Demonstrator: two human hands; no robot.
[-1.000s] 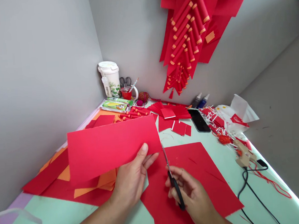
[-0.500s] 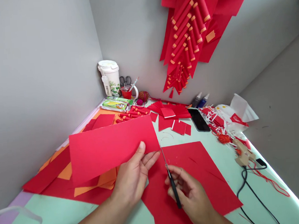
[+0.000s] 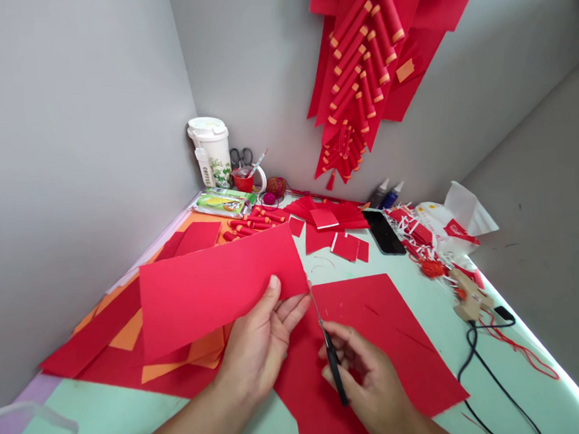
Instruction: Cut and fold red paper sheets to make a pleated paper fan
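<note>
Red paper [image 3: 215, 286], probably light, easily creased, best edge-held: left fingers [image 3: 295, 310] pinching it, right fingers [image 3: 348, 337] curled around scissors [image 3: 334, 367].

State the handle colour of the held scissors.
The scissor handles are black, shown in the head view.

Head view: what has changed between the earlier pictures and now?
The scissors in the right hand have shifted slightly left and turned more edge-on. The red paper sheet in the left hand has turned a little, its left edge now farther right. Both grips held throughout; the phone and coffee cup stayed put.
</note>
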